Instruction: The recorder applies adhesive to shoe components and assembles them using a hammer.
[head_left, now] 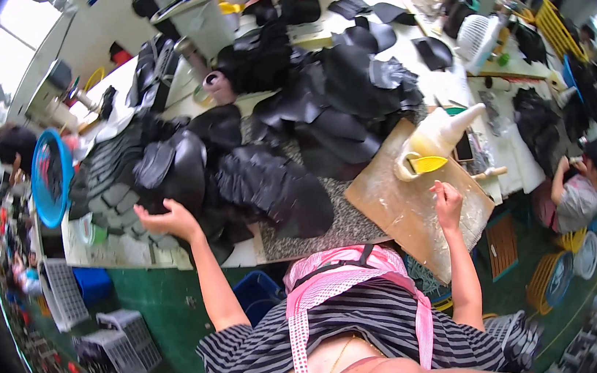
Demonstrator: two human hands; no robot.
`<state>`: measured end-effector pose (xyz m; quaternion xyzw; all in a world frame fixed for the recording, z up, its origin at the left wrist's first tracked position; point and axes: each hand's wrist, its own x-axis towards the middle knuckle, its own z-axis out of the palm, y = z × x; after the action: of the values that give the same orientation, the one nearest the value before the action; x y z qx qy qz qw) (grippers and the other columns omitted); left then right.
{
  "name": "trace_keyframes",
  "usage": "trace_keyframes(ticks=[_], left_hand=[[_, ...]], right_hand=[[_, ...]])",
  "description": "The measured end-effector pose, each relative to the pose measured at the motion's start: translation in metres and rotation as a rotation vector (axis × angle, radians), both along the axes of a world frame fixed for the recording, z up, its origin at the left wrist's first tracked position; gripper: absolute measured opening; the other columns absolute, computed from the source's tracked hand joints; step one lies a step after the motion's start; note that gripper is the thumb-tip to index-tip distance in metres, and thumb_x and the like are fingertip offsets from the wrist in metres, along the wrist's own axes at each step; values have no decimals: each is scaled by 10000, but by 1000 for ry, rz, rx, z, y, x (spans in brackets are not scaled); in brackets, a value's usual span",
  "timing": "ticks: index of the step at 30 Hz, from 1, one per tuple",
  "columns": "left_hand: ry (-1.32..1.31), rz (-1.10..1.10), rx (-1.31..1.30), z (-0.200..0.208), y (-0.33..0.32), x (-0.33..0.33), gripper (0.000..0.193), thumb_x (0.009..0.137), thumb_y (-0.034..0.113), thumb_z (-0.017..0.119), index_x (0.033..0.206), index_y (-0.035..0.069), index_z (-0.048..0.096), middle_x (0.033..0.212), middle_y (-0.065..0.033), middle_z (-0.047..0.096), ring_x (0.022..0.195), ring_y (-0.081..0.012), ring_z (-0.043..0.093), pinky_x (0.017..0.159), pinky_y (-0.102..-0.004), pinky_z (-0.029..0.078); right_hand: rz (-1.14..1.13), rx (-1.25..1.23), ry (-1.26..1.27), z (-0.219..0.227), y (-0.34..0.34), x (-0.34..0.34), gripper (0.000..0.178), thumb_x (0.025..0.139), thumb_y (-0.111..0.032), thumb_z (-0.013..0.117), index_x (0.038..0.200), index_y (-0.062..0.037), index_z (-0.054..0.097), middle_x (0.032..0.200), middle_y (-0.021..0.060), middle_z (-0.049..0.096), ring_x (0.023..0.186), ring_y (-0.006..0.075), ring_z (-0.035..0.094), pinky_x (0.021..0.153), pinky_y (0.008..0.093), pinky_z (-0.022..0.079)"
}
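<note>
Black sheets [182,163] piled beside left hand [176,221], fingers spread. Right hand [448,204] over brown board [388,195], near bottle [447,131], fingers curled; can't tell if gripping.

- Left forearm [215,284]: bare, reaching forward, angled slightly left.
- Left hand [176,221]: fingers [144,217] loosely parted, pointing forward and left.
- Right forearm [460,264]: bare, reaching almost straight forward.
- Right hand [449,204]: fingers partly curled inward.

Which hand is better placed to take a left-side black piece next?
Probably the left hand: it is open, near the black pieces there, while the right hand is at the brown board.
</note>
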<state>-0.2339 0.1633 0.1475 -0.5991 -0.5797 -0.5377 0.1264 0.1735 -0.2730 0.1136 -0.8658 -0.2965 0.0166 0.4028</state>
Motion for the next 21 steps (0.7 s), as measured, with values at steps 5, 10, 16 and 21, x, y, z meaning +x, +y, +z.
trace_keyframes(ticks=[5, 10, 16, 21], left_hand=[[-186, -316, -70, 25, -35, 78, 609, 829, -12, 605, 1385, 30, 361, 1397, -146, 424, 1285, -305, 424, 1050, -449, 330], [-235, -497, -255, 18, -40, 130, 550, 860, -9, 580, 1371, 31, 380, 1387, -129, 469, 1254, -264, 484, 1030, -408, 338], [-189, -553, -343, 7, -46, 161, 564, 882, -22, 564, 1407, 28, 364, 1351, -158, 497, 1256, -266, 492, 1042, -391, 348], [-218, -443, -450, -2, -38, 139, 530, 869, -70, 528, 1378, -12, 393, 1282, -163, 520, 1187, -261, 509, 1061, -380, 355]], right_hand=[[177, 63, -197, 76, 48, 39, 245, 943, -169, 608, 777, 4, 659, 724, 144, 642, 617, 290, 617, 568, 394, 453], [304, 10, -154, 105, 185, 131, 259, 913, -212, 634, 758, -6, 623, 698, 183, 621, 663, 365, 627, 595, 432, 465], [69, -275, -67, 44, 303, 283, 205, 846, -274, 667, 897, -83, 720, 852, 140, 716, 850, 297, 695, 798, 404, 537], [118, -307, -20, -40, 378, 354, 371, 811, -259, 714, 1110, -52, 639, 1155, 162, 642, 1098, 296, 616, 964, 397, 477]])
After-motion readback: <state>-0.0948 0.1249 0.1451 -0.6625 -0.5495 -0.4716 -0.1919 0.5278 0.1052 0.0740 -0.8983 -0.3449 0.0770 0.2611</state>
